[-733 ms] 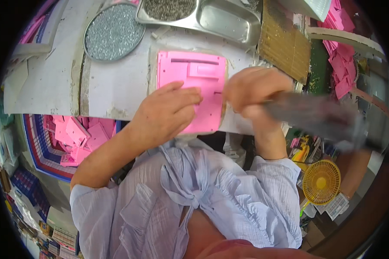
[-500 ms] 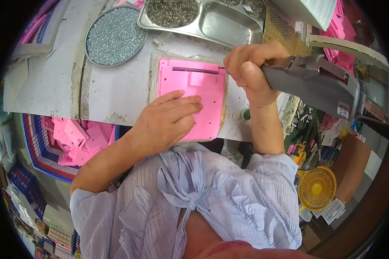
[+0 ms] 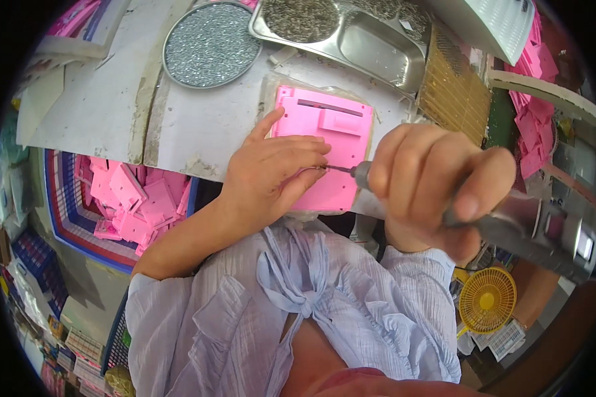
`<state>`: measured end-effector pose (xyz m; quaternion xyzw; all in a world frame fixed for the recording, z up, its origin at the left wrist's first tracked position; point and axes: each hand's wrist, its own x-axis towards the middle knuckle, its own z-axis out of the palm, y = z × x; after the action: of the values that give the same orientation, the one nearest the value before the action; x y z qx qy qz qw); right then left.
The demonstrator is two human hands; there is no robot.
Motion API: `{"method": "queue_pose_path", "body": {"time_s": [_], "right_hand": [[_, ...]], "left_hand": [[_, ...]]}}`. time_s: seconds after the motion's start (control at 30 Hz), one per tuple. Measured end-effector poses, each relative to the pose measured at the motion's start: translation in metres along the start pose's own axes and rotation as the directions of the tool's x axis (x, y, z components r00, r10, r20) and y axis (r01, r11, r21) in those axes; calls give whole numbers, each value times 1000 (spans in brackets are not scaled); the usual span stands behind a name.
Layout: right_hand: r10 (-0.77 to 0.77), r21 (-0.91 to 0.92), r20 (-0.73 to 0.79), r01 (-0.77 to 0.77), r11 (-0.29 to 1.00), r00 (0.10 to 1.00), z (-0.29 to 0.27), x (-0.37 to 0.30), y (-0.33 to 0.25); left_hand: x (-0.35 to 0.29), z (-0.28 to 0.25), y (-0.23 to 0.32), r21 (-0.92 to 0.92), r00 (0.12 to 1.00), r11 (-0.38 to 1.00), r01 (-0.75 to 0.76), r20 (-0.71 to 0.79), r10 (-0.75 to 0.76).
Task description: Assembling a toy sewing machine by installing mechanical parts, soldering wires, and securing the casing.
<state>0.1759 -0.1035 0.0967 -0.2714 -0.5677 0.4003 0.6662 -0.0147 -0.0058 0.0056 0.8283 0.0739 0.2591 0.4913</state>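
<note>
A flat pink plastic casing [image 3: 341, 145] with a long slot and small holes lies on a clear plastic sheet at the table's front edge. My left hand [image 3: 265, 165] rests over its left side, thumb and forefinger pinched together at its middle. Whatever is between those fingertips is too small to make out. An electric screwdriver [image 3: 530, 238] with a dark grey body is gripped in my right hand [image 3: 437, 182], to the right of the casing. Its thin bit points left and ends at my left fingertips.
Beyond the casing are a round tray of silvery screws [image 3: 212, 46] and a steel compartment tray [image 3: 377, 53] with darker small parts. A crate [image 3: 59, 205] of pink pieces stands at the left below the table. A yellow fan [image 3: 487, 300] is at lower right.
My right hand has brought the screwdriver nearer to me and turned it, so its bit now meets my left fingertips. My left fingers have drawn into a pinch. The whole view has shifted slightly.
</note>
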Motion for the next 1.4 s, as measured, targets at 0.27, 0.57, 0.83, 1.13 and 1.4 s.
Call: {"method": "queue_pose_path", "body": {"time_s": [0.27,0.57,0.83,1.13,1.4], "right_hand": [[32,-77,-77,-38,996,997,20,13,21],[-38,-235,-319,-40,971,947,3,33,79],[13,-510,-164,-96,855,986,-5,30,104],[64,34,-291,-56,998,955,13,25,80],[108,-412,-195,-181,893,975,13,12,92]], "left_hand": [[-2,-20,-8,247,997,968,-51,-44,64],[45,-97,-90,769,978,618,162,-210,5],[42,-92,-101,680,972,709,187,-231,-35],[40,-86,-99,568,968,815,112,-249,40],[13,-56,-59,373,965,927,-37,-228,131]]}}
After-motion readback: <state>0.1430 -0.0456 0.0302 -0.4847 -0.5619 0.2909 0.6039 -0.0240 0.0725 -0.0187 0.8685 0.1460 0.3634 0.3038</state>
